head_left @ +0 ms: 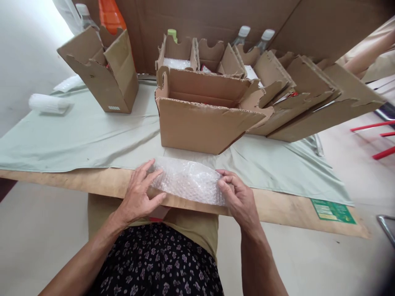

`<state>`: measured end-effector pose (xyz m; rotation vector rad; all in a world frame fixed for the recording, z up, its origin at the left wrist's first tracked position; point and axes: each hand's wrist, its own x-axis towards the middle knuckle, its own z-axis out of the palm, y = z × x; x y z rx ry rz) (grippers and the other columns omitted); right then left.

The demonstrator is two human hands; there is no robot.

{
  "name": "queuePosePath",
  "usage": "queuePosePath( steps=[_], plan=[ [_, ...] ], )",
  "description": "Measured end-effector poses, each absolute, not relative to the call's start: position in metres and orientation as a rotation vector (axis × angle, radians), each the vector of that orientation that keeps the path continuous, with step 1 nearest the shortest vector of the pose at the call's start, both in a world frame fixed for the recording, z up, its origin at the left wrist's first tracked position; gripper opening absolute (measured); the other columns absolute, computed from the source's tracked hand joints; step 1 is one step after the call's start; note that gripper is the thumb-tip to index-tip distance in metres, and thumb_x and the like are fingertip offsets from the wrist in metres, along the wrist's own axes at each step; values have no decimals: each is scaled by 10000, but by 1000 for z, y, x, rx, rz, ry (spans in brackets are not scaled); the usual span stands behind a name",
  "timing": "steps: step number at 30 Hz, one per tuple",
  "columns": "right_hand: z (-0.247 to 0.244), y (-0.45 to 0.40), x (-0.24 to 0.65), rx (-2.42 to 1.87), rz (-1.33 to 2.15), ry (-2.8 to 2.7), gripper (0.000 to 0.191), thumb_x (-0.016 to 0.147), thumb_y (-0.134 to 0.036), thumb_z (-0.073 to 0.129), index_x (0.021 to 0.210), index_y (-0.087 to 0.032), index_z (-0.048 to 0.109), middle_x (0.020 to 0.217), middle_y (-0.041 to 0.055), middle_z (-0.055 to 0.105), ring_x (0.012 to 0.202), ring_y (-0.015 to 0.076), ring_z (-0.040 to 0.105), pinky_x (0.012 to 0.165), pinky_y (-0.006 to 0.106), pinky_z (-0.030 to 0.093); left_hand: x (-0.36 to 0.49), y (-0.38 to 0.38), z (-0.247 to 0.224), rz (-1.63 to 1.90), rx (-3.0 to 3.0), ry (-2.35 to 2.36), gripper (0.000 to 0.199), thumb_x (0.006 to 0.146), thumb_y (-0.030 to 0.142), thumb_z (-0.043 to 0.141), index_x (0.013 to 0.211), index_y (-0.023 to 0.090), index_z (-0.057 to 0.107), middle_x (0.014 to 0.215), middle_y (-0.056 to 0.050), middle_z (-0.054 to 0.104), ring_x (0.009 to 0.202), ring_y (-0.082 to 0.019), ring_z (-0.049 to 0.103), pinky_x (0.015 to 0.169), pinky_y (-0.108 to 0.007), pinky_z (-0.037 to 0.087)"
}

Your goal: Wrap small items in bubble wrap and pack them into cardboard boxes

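A flat, clear piece of bubble wrap point(188, 181) lies along the front edge of the table, between my two hands. My left hand point(142, 193) rests at its left end, fingers spread, the fingertips touching the plastic. At the right end, my right hand point(239, 197) pinches the bubble wrap between thumb and curled fingers. Just behind the wrap stands a wide, open cardboard box point(197, 123); its inside is mostly hidden by the front wall.
Several narrow cardboard boxes point(296, 82) stand in a row behind and to the right. Another box point(114, 78) stands at the left, near a white roll point(49, 103). Bottles point(243, 33) show at the back. A green cloth point(92, 135) covers much of the wooden table point(277, 207).
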<state>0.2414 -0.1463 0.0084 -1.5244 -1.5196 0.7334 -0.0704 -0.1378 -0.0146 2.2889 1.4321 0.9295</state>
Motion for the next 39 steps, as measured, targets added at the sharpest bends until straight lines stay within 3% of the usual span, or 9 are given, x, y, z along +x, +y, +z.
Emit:
queuePosePath(
  steps=[7, 14, 18, 22, 27, 30, 33, 37, 39],
  plan=[
    [21, -146, 246, -1494, 1094, -1294, 392, 883, -570, 705, 760, -202, 644, 860, 46, 696, 749, 169, 564, 659, 283, 458, -68, -135, -8, 1047, 1992, 1340, 276, 963, 265, 639, 1224, 252, 726, 1542, -121, 563, 1436, -298, 561, 1158, -519, 524],
    [10, -162, 232, -1470, 1080, -971, 385, 831, -558, 795, 761, -195, 687, 841, 25, 675, 755, 138, 549, 675, 246, 453, -60, -141, 7, 1100, 1922, 1455, 289, 963, 306, 657, 1234, 220, 709, 1464, -124, 630, 1360, -276, 630, 1137, -495, 553],
    [4, -198, 217, -1436, 1091, -710, 393, 830, -579, 804, 973, -214, 774, 1061, 63, 755, 979, 195, 676, 858, 288, 553, -56, -149, 8, 1142, 1980, 1502, 282, 976, 273, 634, 1243, 205, 695, 1453, -133, 628, 1365, -284, 622, 1144, -506, 546],
    [-12, -255, 208, -1488, 1186, -638, 455, 889, -531, 772, 1238, -239, 759, 1306, 105, 740, 1194, 247, 696, 1020, 350, 575, -46, -156, -1, 1140, 2149, 1405, 303, 969, 205, 623, 1267, 194, 682, 1492, -159, 588, 1384, -300, 593, 1134, -523, 544],
    [-32, -304, 195, -1502, 1277, -907, 446, 980, -385, 676, 1404, -248, 667, 1211, 109, 781, 916, 201, 780, 885, 350, 654, -35, -152, -10, 922, 2400, 1243, 235, 957, 147, 603, 1155, 186, 722, 1374, -142, 688, 1339, -340, 606, 1106, -605, 525],
    [-40, -303, 179, -1480, 987, -1304, 439, 992, -187, 582, 1421, -253, 646, 1289, 104, 750, 1009, 185, 777, 884, 303, 651, -34, -143, -12, 859, 2457, 1200, 245, 945, 125, 586, 1137, 167, 732, 1347, -150, 708, 1346, -360, 603, 1102, -622, 525],
    [-42, -289, 165, -1398, 490, -1628, 459, 951, -52, 548, 1345, -247, 678, 1163, 73, 776, 1057, 175, 752, 896, 288, 632, -37, -137, -11, 860, 2482, 1162, 257, 930, 98, 569, 1111, 162, 740, 1324, -152, 719, 1340, -358, 609, 1095, -623, 535],
    [-32, -274, 162, -1365, 95, -1778, 376, 933, -2, 568, 1173, -238, 737, 944, 43, 726, 842, 151, 687, 731, 286, 569, -48, -145, -6, 972, 2422, 1092, 338, 949, 48, 515, 1189, 171, 719, 1385, -153, 691, 1386, -316, 584, 1127, -590, 518],
    [-24, -271, 165, -1393, -11, -1784, 319, 933, -24, 614, 1101, -251, 762, 1043, 72, 707, 953, 184, 680, 793, 333, 554, -57, -155, -1, 1002, 2330, 1001, 393, 962, 52, 501, 1271, 205, 689, 1429, -133, 674, 1443, -292, 542, 1169, -573, 483]
  ],
)
